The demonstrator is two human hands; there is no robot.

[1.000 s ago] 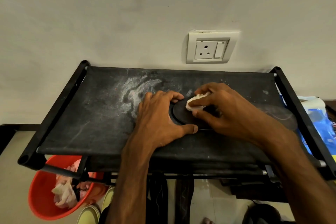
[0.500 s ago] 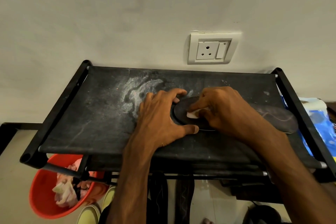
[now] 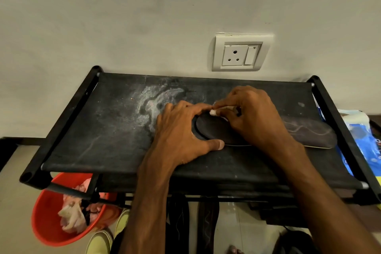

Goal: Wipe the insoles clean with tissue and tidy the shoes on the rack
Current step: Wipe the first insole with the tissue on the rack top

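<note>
Head view: looks down on a black fabric shoe rack [image 3: 103,130] standing against a pale wall.
Task item: a dark insole [image 3: 214,130] lies flat on the top shelf, just right of centre, its length running from 9 to 3 o'clock. Its middle is hidden under the right hand [image 3: 253,115].
Left grip: the left hand [image 3: 181,130] curves round the insole's rounded 9 o'clock end, with the thumb on the near edge and the fingers on the far edge.
Right grip: fingertips pinch a small white tissue [image 3: 213,112] at the insole's far edge. Most of the tissue is covered by the fingers.
Further right: a dusty second insole [image 3: 309,132] lies toward 3 o'clock. The wrist hides where the two meet.
Seven o'clock, below: a red bucket [image 3: 47,218] of crumpled tissues, partly behind the frame.
Bottom edge: yellow-green shoes [image 3: 99,241], cut off. Dark items under the shelf are unclear.
Right edge: a blue packet [image 3: 367,146], cut off.
</note>
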